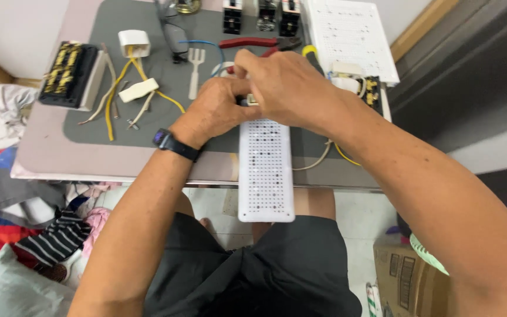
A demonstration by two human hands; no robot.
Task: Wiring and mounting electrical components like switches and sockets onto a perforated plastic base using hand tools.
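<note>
– Black shorts [277, 276] below; white perforated strip [266, 170] overhangs the table edge [118, 173], could it tip?
– Yes: left hand [215, 111] and right hand [289, 88] only pinch closed on its far end

Pretty bright, even daylight-ish light, soft and coming from above, so shadows are weak. You only get a faint shadow under the hands [253, 103] on the grey mat [89, 126] and a darker patch under the table edge. The white panel [266, 170] is close to blown out but its holes still read fine. Slight sheen on the right forearm. Centre is sharp; the near arms and shorts go a bit soft. Wide lens bends the far corners, and the dark far right side loses detail
</note>
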